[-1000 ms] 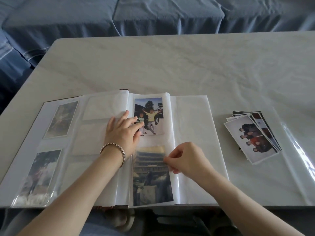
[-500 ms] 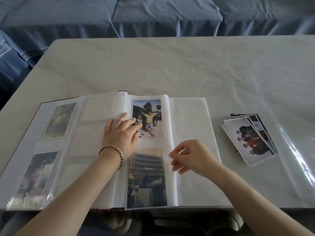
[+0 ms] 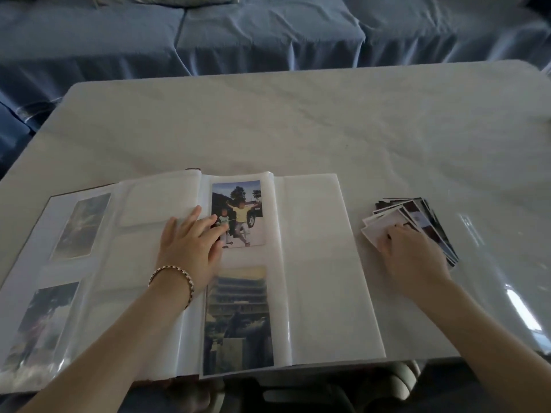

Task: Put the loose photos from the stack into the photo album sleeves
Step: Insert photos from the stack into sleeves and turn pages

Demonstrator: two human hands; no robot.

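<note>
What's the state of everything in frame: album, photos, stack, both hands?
photo album: open, flat on the table.
upper photo: in its sleeve.
lower photo: in its sleeve.
photo stack: fanned, loose on the table right of the album.
left hand: flat on the page, straight fingers touching the upper photo.
right hand: on the stack, fingers on the top photo; grip unclear.

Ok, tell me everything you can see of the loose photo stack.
The photo stack is a fanned, untidy pile of white-bordered prints, lying flat on the table to the right of the open album, apart from it. The right hand covers its near part, fingertips on the top print, whose picture is mostly hidden.
</note>
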